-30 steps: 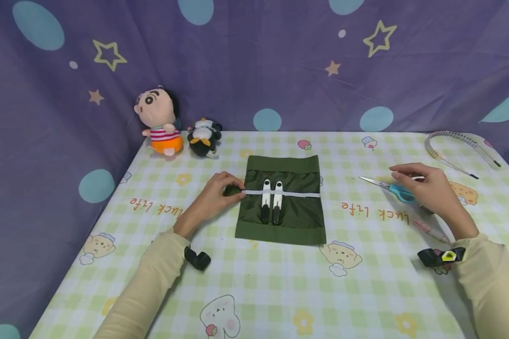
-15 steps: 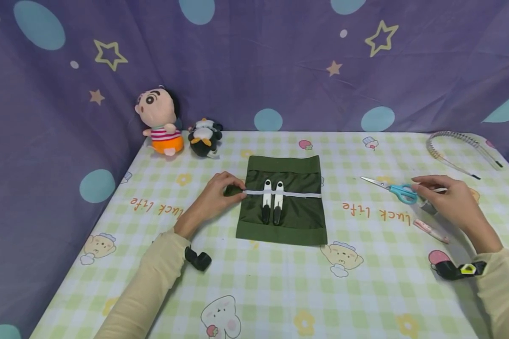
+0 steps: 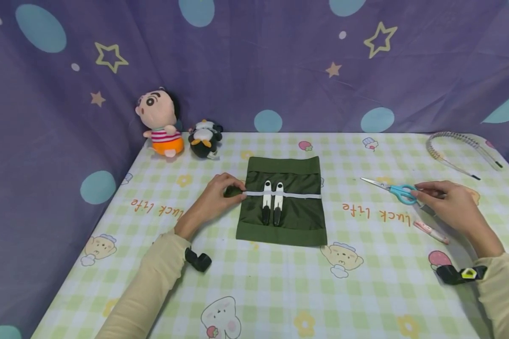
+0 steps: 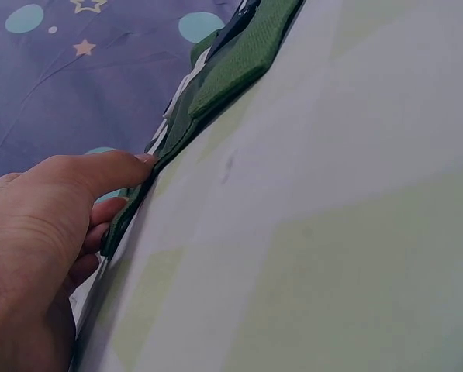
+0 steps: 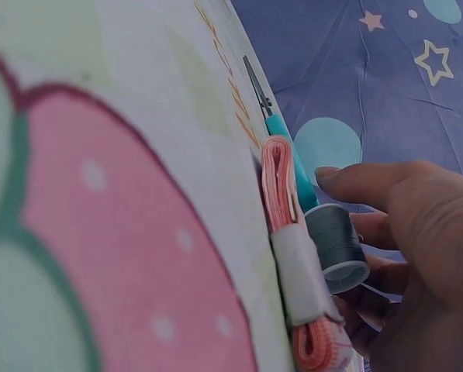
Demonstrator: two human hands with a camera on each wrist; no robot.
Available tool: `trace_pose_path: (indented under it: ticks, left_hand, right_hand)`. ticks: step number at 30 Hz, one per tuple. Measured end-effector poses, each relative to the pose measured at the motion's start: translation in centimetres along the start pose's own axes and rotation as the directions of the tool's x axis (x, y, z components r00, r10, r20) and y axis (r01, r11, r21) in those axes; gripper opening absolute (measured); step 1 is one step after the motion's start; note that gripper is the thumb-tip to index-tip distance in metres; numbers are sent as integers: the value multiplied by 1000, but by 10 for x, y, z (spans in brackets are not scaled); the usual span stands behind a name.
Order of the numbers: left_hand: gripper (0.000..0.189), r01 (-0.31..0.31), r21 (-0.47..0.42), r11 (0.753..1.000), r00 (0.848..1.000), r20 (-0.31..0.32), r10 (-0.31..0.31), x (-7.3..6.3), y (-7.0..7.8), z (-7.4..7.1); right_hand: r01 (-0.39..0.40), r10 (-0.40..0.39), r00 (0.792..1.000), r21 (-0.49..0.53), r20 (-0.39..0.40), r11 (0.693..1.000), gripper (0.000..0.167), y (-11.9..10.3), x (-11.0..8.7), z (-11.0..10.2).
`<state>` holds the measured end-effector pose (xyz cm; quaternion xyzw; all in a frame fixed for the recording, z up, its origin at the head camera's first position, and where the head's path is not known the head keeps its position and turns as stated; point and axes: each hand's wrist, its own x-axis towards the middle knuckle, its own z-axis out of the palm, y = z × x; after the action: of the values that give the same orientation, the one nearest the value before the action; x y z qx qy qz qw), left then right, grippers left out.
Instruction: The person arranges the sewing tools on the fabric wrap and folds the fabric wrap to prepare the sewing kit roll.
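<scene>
Green cloth [image 3: 299, 210] is pinched by the left hand [image 3: 218, 194]; picking up thread [image 5: 333, 237] seems the step: the right hand [image 3: 453, 206], fingers spread, must close.

Two hands [image 3: 217, 200] [image 3: 458, 207], two plush toys [image 3: 165, 134] [image 3: 204, 140], two black-and-white tools [image 3: 266, 202] [image 3: 277, 205], two wrist-worn devices [image 3: 198, 260] [image 3: 458, 274]. One green cloth panel [image 3: 299, 214], one pair of scissors [image 3: 395, 189], one spool [image 5: 333, 236], one pink bundle [image 5: 278, 190], one looped band [image 3: 454, 135].

Purple backdrop [image 3: 237, 70] runs 8 o'clock clockwise to 3; teal spot [image 3: 98, 187] at 9, outlined star [image 3: 111, 57] at 10. Green-white checked tablecloth [image 3: 271, 282] covers centre to 6, orange lettering [image 3: 366, 211] at 8 and 4. Even light.
</scene>
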<state>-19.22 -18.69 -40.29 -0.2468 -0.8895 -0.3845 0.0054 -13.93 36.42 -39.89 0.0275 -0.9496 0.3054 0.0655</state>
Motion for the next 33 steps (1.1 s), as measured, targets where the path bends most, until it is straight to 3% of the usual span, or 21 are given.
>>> trace_pose_path:
  ticks: [11,33]
  left_hand:
    - [14,2,1,1000,1000,-4,-2,1,0,0]
    - [14,10,12,1000,1000,-2,-10,1,-1,1]
  right_hand:
    - [6,-4,999,-30,50,1000,39,-1,2,3]
    - [7,-7,1000,45,2,999,35,-4,1,6]
